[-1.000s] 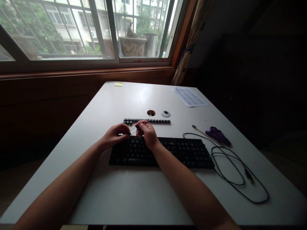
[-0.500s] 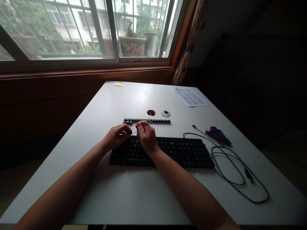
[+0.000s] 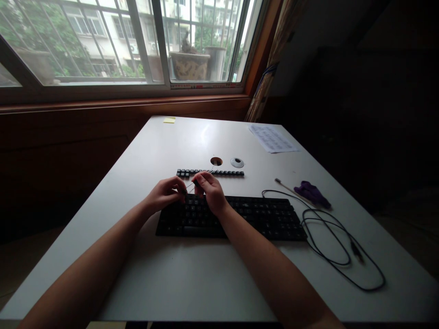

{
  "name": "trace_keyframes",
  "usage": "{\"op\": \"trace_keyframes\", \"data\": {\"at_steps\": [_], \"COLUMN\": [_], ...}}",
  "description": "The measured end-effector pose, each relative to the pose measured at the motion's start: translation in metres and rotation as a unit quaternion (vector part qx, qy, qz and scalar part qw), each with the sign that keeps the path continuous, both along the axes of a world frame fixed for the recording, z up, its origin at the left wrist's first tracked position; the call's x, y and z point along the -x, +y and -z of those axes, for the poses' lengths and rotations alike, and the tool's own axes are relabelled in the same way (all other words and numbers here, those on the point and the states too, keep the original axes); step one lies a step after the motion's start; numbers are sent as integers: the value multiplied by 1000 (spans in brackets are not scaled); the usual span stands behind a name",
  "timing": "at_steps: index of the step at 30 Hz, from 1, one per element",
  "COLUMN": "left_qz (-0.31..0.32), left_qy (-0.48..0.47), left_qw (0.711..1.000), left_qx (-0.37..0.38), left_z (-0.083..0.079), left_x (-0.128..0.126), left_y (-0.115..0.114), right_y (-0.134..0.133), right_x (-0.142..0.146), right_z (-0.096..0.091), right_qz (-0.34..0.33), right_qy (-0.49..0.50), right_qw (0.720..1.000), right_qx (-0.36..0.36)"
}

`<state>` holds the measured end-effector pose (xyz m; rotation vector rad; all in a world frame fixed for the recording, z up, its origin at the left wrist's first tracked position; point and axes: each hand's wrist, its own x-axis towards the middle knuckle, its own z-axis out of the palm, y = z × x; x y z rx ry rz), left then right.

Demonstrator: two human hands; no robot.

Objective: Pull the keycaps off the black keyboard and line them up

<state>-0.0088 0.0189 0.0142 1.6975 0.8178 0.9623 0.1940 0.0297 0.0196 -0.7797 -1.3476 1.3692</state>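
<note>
Pinches with the left hand (image 3: 168, 189), fingertips pressed together, one small dark piece, apparently a keycap (image 3: 185, 192); grips with the right hand (image 3: 211, 192) the dark handle of one wire keycap puller (image 3: 195, 183), thumb and fingers closed on it; stretches two thin wires between the hands, likely pulling from opposite sides so as to control both pieces; cannot tell whether wires and keycap touch.

Has one full-size keyboard (image 3: 260, 214) flat on the white table (image 3: 171, 283), just below the grip, perhaps for short reach; just beyond the grip, has loose keycaps (image 3: 228, 173) lined up, seemingly to preserve their order; counts three in the short nearer row, more than ten in the long row, exact number uncertain behind the right hand.

To the right of the grip, has one keyboard cable (image 3: 368, 290) looped loosely, one small brush (image 3: 288, 188) and one purple cloth (image 3: 310, 193), probably set aside for elbow room; well beyond the grip, has one round cable hole (image 3: 216, 161), one grommet cover (image 3: 237, 162), one yellow sticky note (image 3: 169, 120) and printed paper (image 3: 272, 138), number of sheets unclear.
</note>
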Motion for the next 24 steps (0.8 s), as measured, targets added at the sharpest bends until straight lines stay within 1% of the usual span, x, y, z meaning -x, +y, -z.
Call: {"op": "trace_keyframes", "data": {"at_steps": [4, 9, 15, 17, 20, 24], "left_qz": [19, 26, 40, 38, 19, -8], "left_qy": [-23, -23, -17, -31, -56, -59], "left_qw": [999, 998, 997, 997, 997, 998], "left_qx": [45, 60, 68, 57, 40, 25], "left_z": [0, -1, -2, -1, 2, 8], "left_x": [1, 3, 6, 5, 2, 1], "left_y": [2, 2, 2, 2, 2, 4], "right_y": [-1, 2, 4, 3, 3, 4], "right_x": [-1, -2, -2, -1, 1, 2], "right_z": [0, 0, 2, 2, 1, 2], "right_qz": [-18, -29, -32, -11, 41, 106], "right_qy": [6, 7, -2, -4, 4, 16], "right_qw": [1000, 999, 999, 1000, 999, 994], "right_qx": [-1, 11, 3, 3, 2, 6]}}
